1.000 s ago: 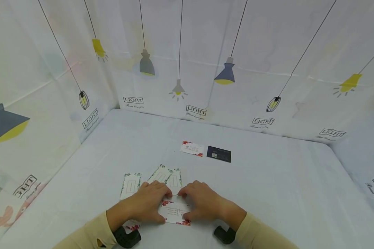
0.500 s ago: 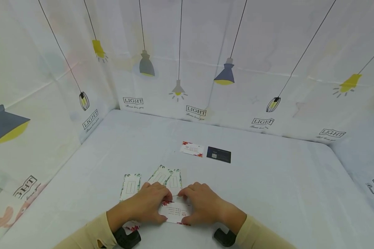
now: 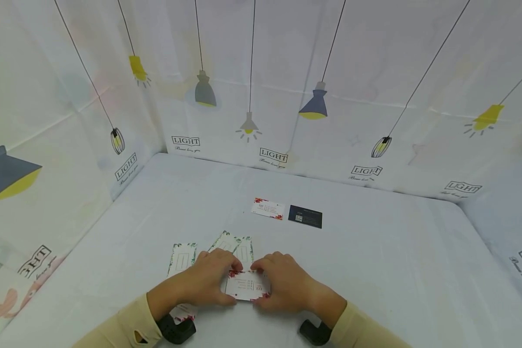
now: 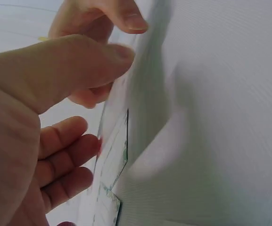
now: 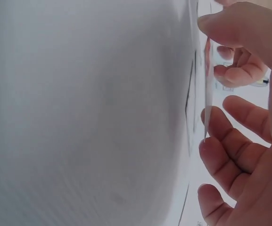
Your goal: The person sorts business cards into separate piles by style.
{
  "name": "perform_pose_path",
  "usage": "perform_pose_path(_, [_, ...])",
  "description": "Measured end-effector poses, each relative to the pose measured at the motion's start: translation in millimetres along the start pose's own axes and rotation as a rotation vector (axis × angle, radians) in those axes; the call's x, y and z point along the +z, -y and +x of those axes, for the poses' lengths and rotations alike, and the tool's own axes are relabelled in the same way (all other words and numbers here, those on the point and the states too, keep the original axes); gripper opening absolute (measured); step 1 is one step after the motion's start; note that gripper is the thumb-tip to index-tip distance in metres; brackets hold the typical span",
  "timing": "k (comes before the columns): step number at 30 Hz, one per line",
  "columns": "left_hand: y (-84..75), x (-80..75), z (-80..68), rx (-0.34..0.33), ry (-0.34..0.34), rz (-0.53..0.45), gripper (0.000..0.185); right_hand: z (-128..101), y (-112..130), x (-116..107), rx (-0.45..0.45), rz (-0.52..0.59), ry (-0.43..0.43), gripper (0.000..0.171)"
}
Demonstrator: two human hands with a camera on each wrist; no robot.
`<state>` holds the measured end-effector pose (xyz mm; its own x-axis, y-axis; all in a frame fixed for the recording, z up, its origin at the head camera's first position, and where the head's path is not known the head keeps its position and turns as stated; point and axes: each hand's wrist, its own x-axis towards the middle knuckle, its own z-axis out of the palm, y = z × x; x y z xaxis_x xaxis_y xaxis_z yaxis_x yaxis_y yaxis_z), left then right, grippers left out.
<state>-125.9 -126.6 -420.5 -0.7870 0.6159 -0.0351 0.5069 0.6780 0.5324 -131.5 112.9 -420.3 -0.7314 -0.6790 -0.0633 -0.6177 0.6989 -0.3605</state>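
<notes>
In the head view, a white business card (image 3: 248, 285) with red floral corners lies between my two hands, near the front of the table. My left hand (image 3: 206, 279) holds its left end, thumb at the near edge and fingers at the far edge. My right hand (image 3: 287, 282) grips the right end the same way. The right wrist view shows the card (image 5: 208, 89) edge-on between thumb and fingertips, apart from the tabletop. Just beyond the hands, green-leaf cards (image 3: 244, 250) overlap one another on the table.
Another green-leaf card (image 3: 182, 258) lies left of my left hand. A red-floral card (image 3: 184, 311) shows partly under my left wrist. Farther back lie a red-floral card (image 3: 268, 208) and a dark card (image 3: 305, 216), side by side. A printed curtain (image 3: 226, 121) bounds the white table.
The held card has shifted slightly away from me and turned a little more level, its near edge now higher in the head view. Both hands have moved with it. The other cards stay put.
</notes>
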Motion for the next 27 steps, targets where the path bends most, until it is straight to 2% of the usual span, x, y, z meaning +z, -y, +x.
perform_pose_path(5, [1.0, 1.1, 1.3, 0.009, -0.046, -0.013, 0.054, 0, -2, -4, 0.006, 0.003, -0.045, 0.063])
perform_pose_path(11, [3.8, -0.1, 4.3, 0.006, -0.111, -0.103, 0.055, -2, -6, -11, 0.016, 0.052, -0.112, 0.063])
perform_pose_path(15, [6.4, -2.9, 6.6, 0.003, -0.174, -0.173, 0.056, -4, -10, -14, 0.03, 0.114, -0.208, 0.062])
perform_pose_path(20, [7.4, -10.4, 14.1, 0.037, -0.264, -0.216, 0.056, -4, -15, -16, 0.002, 0.168, -0.365, 0.062])
perform_pose_path(23, [7.2, -17.3, 20.6, 0.045, -0.286, -0.221, 0.057, -2, -18, -17, -0.003, 0.173, -0.436, 0.063])
perform_pose_path(27, [8.5, -23.6, 30.0, -0.003, -0.285, -0.231, 0.057, 1, -24, -20, 0.028, 0.162, -0.479, 0.062])
